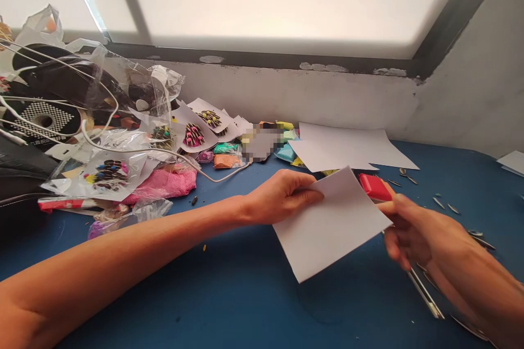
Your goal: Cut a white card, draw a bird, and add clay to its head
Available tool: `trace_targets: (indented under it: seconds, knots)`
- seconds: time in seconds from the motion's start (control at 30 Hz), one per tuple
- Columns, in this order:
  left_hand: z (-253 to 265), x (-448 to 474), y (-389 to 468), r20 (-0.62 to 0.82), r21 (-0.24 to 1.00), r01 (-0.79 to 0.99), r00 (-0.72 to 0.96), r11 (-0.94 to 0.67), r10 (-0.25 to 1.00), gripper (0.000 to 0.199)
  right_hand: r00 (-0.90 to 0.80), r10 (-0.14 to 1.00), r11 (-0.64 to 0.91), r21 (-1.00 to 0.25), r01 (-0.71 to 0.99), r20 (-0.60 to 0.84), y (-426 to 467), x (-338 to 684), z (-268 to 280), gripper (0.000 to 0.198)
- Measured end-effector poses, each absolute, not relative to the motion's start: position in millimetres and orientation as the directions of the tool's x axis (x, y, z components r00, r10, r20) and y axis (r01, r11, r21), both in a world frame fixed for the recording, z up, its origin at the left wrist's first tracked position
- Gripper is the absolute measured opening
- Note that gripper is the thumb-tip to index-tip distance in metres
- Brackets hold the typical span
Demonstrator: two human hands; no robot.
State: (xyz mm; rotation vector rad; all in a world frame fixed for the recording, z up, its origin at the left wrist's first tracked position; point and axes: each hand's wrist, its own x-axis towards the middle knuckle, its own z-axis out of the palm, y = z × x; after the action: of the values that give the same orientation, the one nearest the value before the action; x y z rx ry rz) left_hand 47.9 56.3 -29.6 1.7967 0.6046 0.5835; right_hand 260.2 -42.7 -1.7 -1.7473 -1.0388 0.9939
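Note:
My left hand (pixel 286 196) pinches the upper left edge of a sheet of white paper (pixel 333 223), thumb on top, tilted above the blue table. My right hand (pixel 421 229), slightly blurred, is closed at the sheet's right edge. Its fingers grip a red block-shaped thing (pixel 374 188), partly behind the paper, whose kind I cannot make out. A slim silver metal piece (pixel 426 294) sticks out below that hand; whether it belongs to the red thing is hidden. More white sheets (pixel 339 147) lie just beyond the held paper.
Sunflower seeds (pixel 439 203) are scattered at right on the blue table (pixel 229 294). At left lie white papers with decorated seed clusters (pixel 194 135), a pink cloth (pixel 164 185), colored clay packets (pixel 227 161), a white cable (pixel 196 166) and plastic bags. A wall and window stand behind.

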Motion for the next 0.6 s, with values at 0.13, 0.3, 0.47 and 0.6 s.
trace_targets:
  seconds: [0.13, 0.3, 0.47, 0.6]
  knots:
    - [-28, 46, 59, 0.091, 0.951, 0.119, 0.775, -0.286, 0.625, 0.021, 0.174, 0.956, -0.289, -0.859, 0.423, -0.235, -44, 259, -6, 0.058]
    - [-27, 44, 65, 0.017, 0.975, 0.117, 0.809, -0.189, 0.588, 0.020, 0.131, 0.944, -0.330, -0.837, 0.436, -0.304, -46, 264, -6, 0.051]
    - [-31, 44, 83, 0.019, 0.986, -0.151, 0.544, 0.075, 0.839, 0.024, 0.327, 0.923, -0.273, -0.943, 0.192, -0.201, -42, 261, -4, 0.044]
    - [-34, 46, 83, -0.077, 0.918, -0.326, 0.413, 0.226, 0.908, 0.011, 0.490, 0.849, -0.196, -0.979, -0.059, -0.200, -40, 254, -3, 0.043]
